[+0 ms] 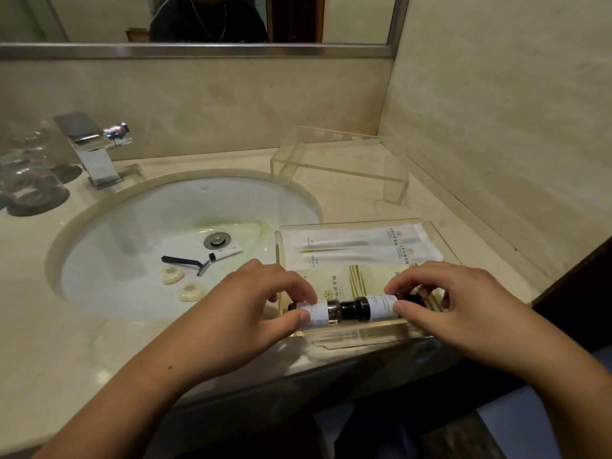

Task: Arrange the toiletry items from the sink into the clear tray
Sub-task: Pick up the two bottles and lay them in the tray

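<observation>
Gripping bottles [334, 311] — inside clear tray [367, 334].

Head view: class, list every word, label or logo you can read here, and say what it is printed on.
"DENTAL KIT", small and faint: on each of the two white packets in the clear tray.
Chinese characters beside a flower logo: on those packets and on the green-striped sachet; too small to read surely.
Labels on the left bottle and right bottle, the soaps and the tube in the sink: too blurred to read.

bottles [347, 309] in tray [440, 231], razor [185, 261] in sink [132, 226]
</observation>
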`<move>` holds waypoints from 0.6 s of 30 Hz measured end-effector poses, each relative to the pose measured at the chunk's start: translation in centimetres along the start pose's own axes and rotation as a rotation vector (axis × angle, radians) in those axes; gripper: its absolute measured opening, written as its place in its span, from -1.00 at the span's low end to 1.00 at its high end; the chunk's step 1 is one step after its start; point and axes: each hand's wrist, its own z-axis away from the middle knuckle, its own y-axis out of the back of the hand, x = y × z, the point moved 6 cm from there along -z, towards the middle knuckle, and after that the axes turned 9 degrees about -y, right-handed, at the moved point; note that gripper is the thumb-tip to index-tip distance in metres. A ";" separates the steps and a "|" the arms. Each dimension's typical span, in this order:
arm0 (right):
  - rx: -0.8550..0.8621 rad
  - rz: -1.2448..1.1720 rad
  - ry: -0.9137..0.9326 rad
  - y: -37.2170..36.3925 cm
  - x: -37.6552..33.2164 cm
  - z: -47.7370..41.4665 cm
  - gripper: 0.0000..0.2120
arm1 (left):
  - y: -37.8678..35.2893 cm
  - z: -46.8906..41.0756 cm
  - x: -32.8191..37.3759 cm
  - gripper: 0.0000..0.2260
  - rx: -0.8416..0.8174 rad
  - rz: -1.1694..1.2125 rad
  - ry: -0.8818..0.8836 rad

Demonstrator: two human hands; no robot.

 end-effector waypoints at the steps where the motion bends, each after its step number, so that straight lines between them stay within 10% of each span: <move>1: 0.002 0.003 -0.001 0.0 0.0 0.0 -0.88 | 0.0 0.0 0.0 -0.88 0.001 -0.001 -0.004; 18: 0.079 0.021 0.179 -1.4 -10.8 -4.2 -0.81 | 7.5 1.1 -3.8 -0.75 0.143 -0.189 -0.018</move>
